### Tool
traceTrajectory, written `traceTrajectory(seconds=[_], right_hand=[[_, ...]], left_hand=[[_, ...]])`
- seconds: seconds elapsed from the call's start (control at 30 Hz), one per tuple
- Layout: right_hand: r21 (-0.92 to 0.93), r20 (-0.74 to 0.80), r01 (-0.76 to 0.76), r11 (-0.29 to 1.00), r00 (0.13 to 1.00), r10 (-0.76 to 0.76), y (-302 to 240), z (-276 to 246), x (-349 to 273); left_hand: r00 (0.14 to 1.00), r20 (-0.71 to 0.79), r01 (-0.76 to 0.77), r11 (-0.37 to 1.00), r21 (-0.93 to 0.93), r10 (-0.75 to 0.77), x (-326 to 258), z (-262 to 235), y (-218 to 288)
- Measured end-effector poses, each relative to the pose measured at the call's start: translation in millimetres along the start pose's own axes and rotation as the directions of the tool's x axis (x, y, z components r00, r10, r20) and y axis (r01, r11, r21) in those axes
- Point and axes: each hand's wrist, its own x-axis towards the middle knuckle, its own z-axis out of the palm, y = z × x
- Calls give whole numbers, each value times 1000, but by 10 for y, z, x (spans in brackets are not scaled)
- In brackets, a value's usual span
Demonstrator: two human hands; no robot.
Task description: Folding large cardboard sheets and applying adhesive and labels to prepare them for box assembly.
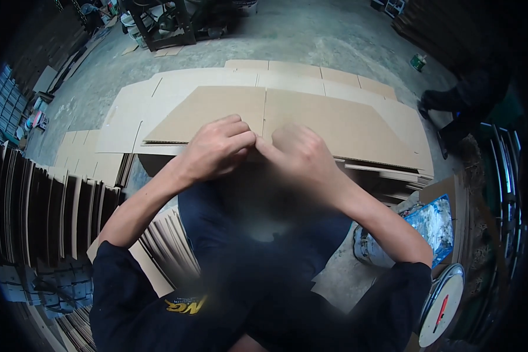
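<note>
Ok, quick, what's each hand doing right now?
Left hand: curled closed by the cardboard; can't tell if it holds anything.
Right hand: curled closed, partly blurred; can't tell if it holds anything.

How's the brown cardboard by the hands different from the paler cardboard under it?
The brown cardboard lies on top; the paler cardboard is underneath. The brown cardboard looks tan, while the paler cardboard looks creamier. The paler cardboard spreads wider than the brown cardboard. Both look flat.
</note>
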Motion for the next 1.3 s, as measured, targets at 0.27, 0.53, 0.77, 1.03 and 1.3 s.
traceTrajectory(seconds=[0.27,0.53,0.77,1.03,1.3], right_hand=[[-25,17,55,998,998,-55,24,22,61],[130,52,19,991,998,-26,85,-86,107],[50,-44,42,998,998,-40,70,-22,164],[47,-30,41,998,999,-40,77,-9,151],[47,-32,56,997,998,-54,71,3,137]], left_hand=[[996,11,93,993,-71,-93,-19,-68,-13],[994,-73,81,994,-80,-87,36,-90,-18],[991,-109,76,995,-67,-83,11,-61,-14],[991,-118,54,997,-46,-60,5,-55,-20],[993,-112,33,999,-1,-33,-19,-44,-5]])
